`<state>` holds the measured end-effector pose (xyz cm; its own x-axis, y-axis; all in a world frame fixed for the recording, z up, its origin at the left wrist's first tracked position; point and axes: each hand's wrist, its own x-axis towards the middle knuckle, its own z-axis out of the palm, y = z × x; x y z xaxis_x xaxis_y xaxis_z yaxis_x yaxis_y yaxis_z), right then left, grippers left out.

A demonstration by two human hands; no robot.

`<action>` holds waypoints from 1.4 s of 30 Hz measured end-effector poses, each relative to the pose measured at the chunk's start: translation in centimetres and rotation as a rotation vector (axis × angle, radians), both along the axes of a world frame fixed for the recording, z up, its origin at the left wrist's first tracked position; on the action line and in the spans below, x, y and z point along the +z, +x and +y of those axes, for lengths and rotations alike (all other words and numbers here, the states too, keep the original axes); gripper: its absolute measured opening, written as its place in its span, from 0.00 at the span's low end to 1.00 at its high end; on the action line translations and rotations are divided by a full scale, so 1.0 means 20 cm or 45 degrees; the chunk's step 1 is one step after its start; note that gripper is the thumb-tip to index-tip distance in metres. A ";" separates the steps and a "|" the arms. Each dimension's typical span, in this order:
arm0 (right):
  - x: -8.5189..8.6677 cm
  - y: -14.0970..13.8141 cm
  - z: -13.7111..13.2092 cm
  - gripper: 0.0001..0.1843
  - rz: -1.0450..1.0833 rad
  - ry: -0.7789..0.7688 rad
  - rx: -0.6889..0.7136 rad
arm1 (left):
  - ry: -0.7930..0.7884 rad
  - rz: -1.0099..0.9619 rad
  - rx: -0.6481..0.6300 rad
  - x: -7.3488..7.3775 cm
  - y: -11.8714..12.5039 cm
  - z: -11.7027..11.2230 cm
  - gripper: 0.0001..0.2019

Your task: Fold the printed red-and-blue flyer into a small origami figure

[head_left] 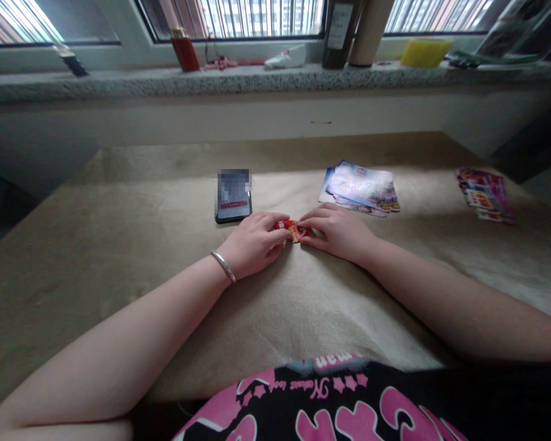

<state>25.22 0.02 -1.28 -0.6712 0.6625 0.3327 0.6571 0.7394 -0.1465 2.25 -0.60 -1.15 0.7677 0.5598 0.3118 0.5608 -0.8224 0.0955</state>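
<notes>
A small red and yellow piece of printed paper or wrapper point(294, 231) lies on the table between my hands, partly covered by fingers. My left hand point(256, 240), with a silver bangle at the wrist, pinches its left end. From the other side my right hand point(337, 231) grips its right end between thumb and fingers. Just beyond my left hand is a phone point(234, 196), its screen partly blurred out. A spread stack of glossy printed cards or sheets point(362, 187) lies beyond my right hand, close to the knuckles.
More colourful printed packets or cards point(484, 195) rest at the table's right. A beige cover lies over the table point(119, 245). Behind it runs a stone windowsill point(133, 84) holding a red bottle point(184, 50), a dark bottle point(338, 37) and a yellow roll point(425, 52).
</notes>
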 end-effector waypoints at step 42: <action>-0.04 -0.05 0.02 0.05 0.293 -0.227 -0.083 | -0.189 -0.189 0.245 -0.02 0.00 0.05 0.06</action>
<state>24.18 0.51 -2.13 -0.5458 0.7633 0.3456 0.6368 0.6460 -0.4210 2.19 0.33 -1.57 0.5953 0.7386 0.3164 0.6761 -0.6732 0.2994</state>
